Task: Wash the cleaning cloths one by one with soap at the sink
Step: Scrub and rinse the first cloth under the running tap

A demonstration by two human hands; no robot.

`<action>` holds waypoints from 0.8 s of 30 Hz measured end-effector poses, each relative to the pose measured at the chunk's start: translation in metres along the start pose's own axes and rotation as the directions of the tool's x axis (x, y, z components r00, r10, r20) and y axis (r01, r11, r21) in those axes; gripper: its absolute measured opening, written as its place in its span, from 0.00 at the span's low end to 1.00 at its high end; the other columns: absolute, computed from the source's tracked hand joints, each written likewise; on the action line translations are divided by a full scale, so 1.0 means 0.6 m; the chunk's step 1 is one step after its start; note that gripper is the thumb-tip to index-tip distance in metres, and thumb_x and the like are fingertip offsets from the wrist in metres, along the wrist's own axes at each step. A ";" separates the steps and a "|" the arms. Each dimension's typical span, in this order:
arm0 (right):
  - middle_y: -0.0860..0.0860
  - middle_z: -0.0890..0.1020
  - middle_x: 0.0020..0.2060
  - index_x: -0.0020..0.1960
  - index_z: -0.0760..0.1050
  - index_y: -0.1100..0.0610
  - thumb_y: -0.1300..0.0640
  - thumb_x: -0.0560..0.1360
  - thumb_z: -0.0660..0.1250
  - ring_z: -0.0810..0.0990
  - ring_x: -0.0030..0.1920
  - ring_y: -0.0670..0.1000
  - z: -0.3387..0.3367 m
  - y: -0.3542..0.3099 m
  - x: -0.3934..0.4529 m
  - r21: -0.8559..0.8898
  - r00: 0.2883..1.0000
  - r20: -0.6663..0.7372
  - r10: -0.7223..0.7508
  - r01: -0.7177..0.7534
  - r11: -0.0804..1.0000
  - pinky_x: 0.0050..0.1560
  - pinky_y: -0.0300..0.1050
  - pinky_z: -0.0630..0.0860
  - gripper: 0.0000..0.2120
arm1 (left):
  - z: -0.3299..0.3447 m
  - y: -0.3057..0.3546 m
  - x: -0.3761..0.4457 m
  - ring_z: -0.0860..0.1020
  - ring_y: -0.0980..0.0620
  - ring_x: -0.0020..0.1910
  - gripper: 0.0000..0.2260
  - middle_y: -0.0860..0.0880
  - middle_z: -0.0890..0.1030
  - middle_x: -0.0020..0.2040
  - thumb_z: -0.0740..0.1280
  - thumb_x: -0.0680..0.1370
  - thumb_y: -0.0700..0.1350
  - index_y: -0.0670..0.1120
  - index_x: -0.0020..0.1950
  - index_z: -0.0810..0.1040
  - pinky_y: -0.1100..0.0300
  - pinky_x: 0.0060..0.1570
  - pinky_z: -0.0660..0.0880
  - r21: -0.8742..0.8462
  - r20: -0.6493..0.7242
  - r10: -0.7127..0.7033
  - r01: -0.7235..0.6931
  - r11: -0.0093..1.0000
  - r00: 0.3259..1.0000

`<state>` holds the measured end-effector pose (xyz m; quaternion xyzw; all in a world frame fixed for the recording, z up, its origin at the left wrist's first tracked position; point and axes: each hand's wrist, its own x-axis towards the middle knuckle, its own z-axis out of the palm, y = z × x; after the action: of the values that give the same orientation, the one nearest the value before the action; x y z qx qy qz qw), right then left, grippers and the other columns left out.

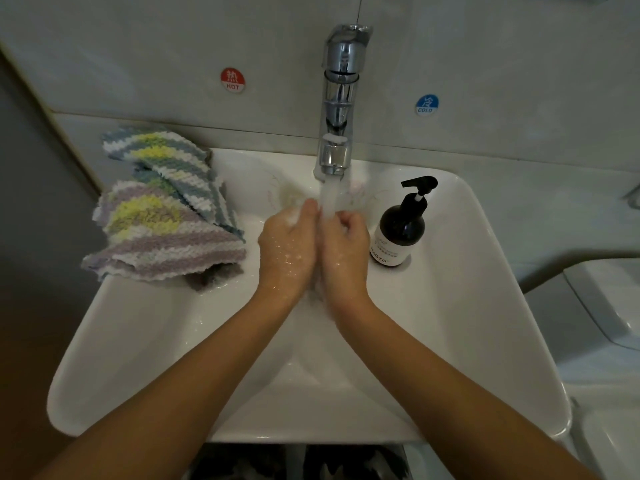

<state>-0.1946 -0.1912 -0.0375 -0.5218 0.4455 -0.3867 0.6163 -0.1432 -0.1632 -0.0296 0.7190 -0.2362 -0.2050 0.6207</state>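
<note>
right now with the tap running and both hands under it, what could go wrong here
The cloths are piled on the sink rim, one corner hanging over the basin; a bump could drop them in or off the edge. Both the left hand and the right hand look wet and soapy, so the pump bottle standing close beside the right hand may slip or tip. The strong stream from the tap may splash out.

Wet left hand point(287, 247) and right hand point(343, 251) meet under the tap's point(337, 98) stream, striped cloths point(162, 209) piled on the sink point(138, 341) rim.
</note>
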 end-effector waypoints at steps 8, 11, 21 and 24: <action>0.50 0.84 0.49 0.59 0.75 0.55 0.37 0.73 0.68 0.84 0.46 0.47 -0.016 -0.015 -0.015 0.018 0.978 0.178 0.107 -0.111 0.994 0.48 0.48 0.83 0.24 | -0.008 0.002 -0.001 0.75 0.64 0.34 0.09 0.53 0.76 0.38 0.58 0.83 0.47 0.44 0.48 0.72 0.69 0.34 0.74 0.009 -0.019 0.149 -0.149 0.989 0.989; 0.54 0.84 0.46 0.51 0.77 0.55 0.43 0.76 0.67 0.84 0.48 0.54 -0.011 -0.013 -0.006 0.047 0.990 0.143 0.014 -0.021 0.999 0.44 0.51 0.83 0.16 | -0.008 0.004 -0.002 0.74 0.64 0.34 0.09 0.54 0.76 0.38 0.57 0.83 0.44 0.48 0.44 0.73 0.69 0.36 0.72 -0.025 0.003 0.151 -0.151 0.988 0.989; 0.44 0.78 0.38 0.48 0.70 0.50 0.56 0.83 0.59 0.79 0.38 0.39 -0.018 -0.023 0.008 0.070 0.993 -0.072 -0.097 0.102 0.992 0.41 0.38 0.78 0.05 | 0.007 -0.004 -0.029 0.81 0.55 0.44 0.14 0.55 0.81 0.46 0.59 0.79 0.62 0.61 0.64 0.66 0.50 0.46 0.80 0.083 0.070 0.091 -0.097 0.992 0.993; 0.45 0.80 0.47 0.57 0.70 0.48 0.59 0.82 0.58 0.82 0.49 0.47 -0.012 -0.018 0.005 0.059 0.991 -0.034 -0.128 0.130 0.990 0.54 0.52 0.80 0.07 | 0.008 0.002 -0.030 0.81 0.54 0.45 0.18 0.55 0.81 0.45 0.60 0.77 0.64 0.57 0.63 0.69 0.48 0.48 0.79 0.043 0.064 -0.039 0.036 0.998 0.997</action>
<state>-0.2007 -0.1976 -0.0279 -0.5245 0.4078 -0.4471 0.5989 -0.1607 -0.1568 -0.0294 0.7291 -0.2468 -0.2346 0.5937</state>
